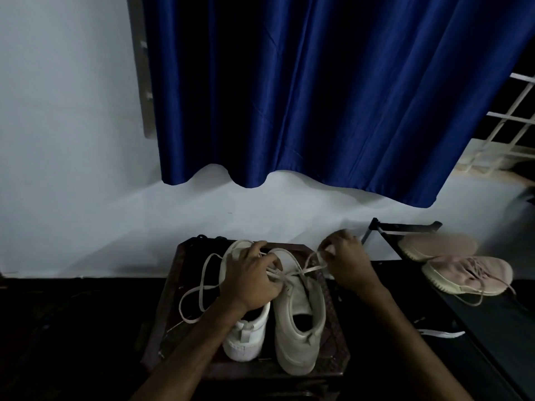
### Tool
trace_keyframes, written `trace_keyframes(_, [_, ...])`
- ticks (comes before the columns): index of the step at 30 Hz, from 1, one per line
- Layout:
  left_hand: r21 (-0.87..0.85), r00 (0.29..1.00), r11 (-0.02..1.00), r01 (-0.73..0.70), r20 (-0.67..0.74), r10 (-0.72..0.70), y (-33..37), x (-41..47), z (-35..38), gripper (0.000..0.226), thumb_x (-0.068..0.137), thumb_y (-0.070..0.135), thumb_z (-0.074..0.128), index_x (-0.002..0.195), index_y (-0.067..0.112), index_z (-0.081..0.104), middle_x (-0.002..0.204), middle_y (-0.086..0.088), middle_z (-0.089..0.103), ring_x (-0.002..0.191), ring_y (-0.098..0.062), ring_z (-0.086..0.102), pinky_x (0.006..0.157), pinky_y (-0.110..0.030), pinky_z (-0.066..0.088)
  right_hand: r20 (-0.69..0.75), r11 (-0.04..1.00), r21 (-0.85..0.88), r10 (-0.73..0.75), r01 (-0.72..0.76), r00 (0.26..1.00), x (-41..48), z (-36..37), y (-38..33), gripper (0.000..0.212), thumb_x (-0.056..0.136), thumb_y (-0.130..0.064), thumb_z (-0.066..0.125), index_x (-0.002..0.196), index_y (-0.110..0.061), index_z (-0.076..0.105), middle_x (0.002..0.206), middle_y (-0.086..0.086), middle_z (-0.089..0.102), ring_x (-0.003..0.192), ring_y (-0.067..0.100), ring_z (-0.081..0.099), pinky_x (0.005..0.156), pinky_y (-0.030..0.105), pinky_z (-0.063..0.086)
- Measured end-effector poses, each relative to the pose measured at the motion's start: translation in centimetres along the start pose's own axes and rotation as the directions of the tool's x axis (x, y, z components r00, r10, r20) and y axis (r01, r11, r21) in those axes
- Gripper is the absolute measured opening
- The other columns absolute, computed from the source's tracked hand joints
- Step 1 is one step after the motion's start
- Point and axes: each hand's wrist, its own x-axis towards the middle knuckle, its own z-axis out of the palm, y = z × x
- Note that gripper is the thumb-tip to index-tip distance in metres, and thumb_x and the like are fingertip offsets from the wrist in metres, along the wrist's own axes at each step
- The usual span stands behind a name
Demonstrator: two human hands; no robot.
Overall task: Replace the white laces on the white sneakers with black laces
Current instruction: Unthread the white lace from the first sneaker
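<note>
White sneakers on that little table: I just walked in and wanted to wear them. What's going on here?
A person is working on the white sneakers. The left hand rests over them, fingers at the lace crossing; the right hand pinches the white lace, held out to the side. A second lace lies loose on the wooden table, left of the pair. No black lace is threaded yet.
</note>
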Motion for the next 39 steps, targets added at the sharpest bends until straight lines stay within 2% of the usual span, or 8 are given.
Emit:
trace_keyframes(3, [0.011, 1.000, 1.000, 0.011, -0.006, -0.011, 0.2, 0.1, 0.1, 0.043, 0.065, 0.053, 0.046, 0.101, 0.040, 0.065, 0.139, 0.018, 0.044, 0.121, -0.018, 0.051, 0.101, -0.040, 0.039, 0.155, 0.982, 0.104, -0.175, 0.161, 0.972, -0.2, 0.7, -2.2, 0.019, 0.086, -0.021, 0.063, 0.102, -0.027, 0.070, 0.124, 0.000, 0.053, 0.114, 0.022, 0.050, 0.096, 0.043, 0.046])
trace_keyframes(6, [0.028, 1.000, 1.000, -0.001, 0.011, 0.001, 0.3, 0.0, 0.1, 0.046, 0.066, 0.055, 0.046, 0.106, 0.041, 0.064, 0.141, 0.015, 0.044, 0.124, -0.021, 0.048, 0.103, -0.042, 0.036, 0.356, 0.966, -0.036, -0.225, 0.254, 0.907, 0.2, 1.8, -4.0, 0.020, 0.077, -0.035, 0.059, 0.094, -0.034, 0.070, 0.117, -0.005, 0.055, 0.112, 0.020, 0.053, 0.092, 0.046, 0.047])
trace_keyframes(13, [0.028, 1.000, 0.999, 0.018, -0.004, -0.018, 0.5, -0.1, -0.3, 0.047, 0.063, 0.051, 0.046, 0.103, 0.035, 0.066, 0.143, 0.013, 0.044, 0.127, -0.022, 0.047, 0.105, -0.039, 0.034, 0.371, 0.979, -0.047, -0.166, 0.197, 0.913, -0.5, 1.8, -4.8, 0.025, 0.077, -0.029, 0.053, 0.089, -0.022, 0.074, 0.107, 0.000, 0.056, 0.102, 0.024, 0.059, 0.086, 0.045, 0.052])
trace_keyframes(19, [0.026, 0.999, 0.999, 0.022, -0.036, -0.021, 0.3, 0.0, 0.1, 0.039, 0.065, 0.050, 0.050, 0.098, 0.038, 0.067, 0.142, 0.013, 0.046, 0.126, -0.020, 0.049, 0.104, -0.036, 0.034, -0.075, 0.974, -0.182, 0.120, -0.132, 0.990, 0.7, -3.0, -0.5, 0.015, 0.087, -0.018, 0.056, 0.097, -0.012, 0.065, 0.111, 0.004, 0.053, 0.097, 0.023, 0.055, 0.082, 0.049, 0.052])
trace_keyframes(24, [-0.012, 1.000, 1.000, 0.016, -0.006, -0.016, 0.4, 0.1, 0.1, 0.039, 0.067, 0.051, 0.050, 0.100, 0.037, 0.067, 0.142, 0.016, 0.043, 0.125, -0.019, 0.048, 0.107, -0.039, 0.034, 0.206, 0.987, 0.072, -0.153, 0.141, 0.967, 0.4, -1.9, -2.7, 0.014, 0.083, -0.014, 0.067, 0.094, -0.021, 0.073, 0.103, -0.002, 0.058, 0.090, 0.016, 0.061, 0.080, 0.028, 0.052])
trace_keyframes(29, [-0.040, 0.999, 0.999, 0.016, 0.038, -0.014, 0.1, 0.0, -0.2, 0.036, 0.072, 0.045, 0.058, 0.108, 0.039, 0.065, 0.145, 0.015, 0.039, 0.129, -0.021, 0.043, 0.108, -0.041, 0.032, 0.454, 0.967, -0.043, -0.204, 0.250, 0.867, 0.7, 1.3, -5.0, 0.021, 0.072, -0.021, 0.063, 0.087, -0.032, 0.073, 0.104, -0.006, 0.062, 0.098, 0.017, 0.062, 0.086, 0.036, 0.053])
trace_keyframes(35, [-0.034, 0.999, 0.999, 0.030, 0.026, -0.029, 0.3, -0.1, -0.1, 0.039, 0.069, 0.048, 0.053, 0.105, 0.037, 0.065, 0.146, 0.014, 0.040, 0.129, -0.022, 0.044, 0.107, -0.040, 0.032, 0.347, 0.988, -0.011, -0.141, 0.155, 0.927, 0.0, 0.5, -4.2, 0.011, 0.075, -0.020, 0.067, 0.079, -0.030, 0.071, 0.096, -0.007, 0.055, 0.097, 0.018, 0.058, 0.085, 0.046, 0.052])
trace_keyframes(39, [0.009, 0.999, 0.999, 0.035, -0.028, -0.035, 0.5, 0.0, 0.0, 0.041, 0.066, 0.049, 0.050, 0.100, 0.038, 0.067, 0.143, 0.014, 0.045, 0.127, -0.018, 0.048, 0.106, -0.035, 0.030, 0.058, 0.990, -0.108, 0.101, -0.094, 0.993, 0.6, -2.3, -1.1, 0.002, 0.081, -0.027, 0.068, 0.083, -0.027, 0.068, 0.102, -0.004, 0.056, 0.095, 0.017, 0.055, 0.089, 0.051, 0.049])
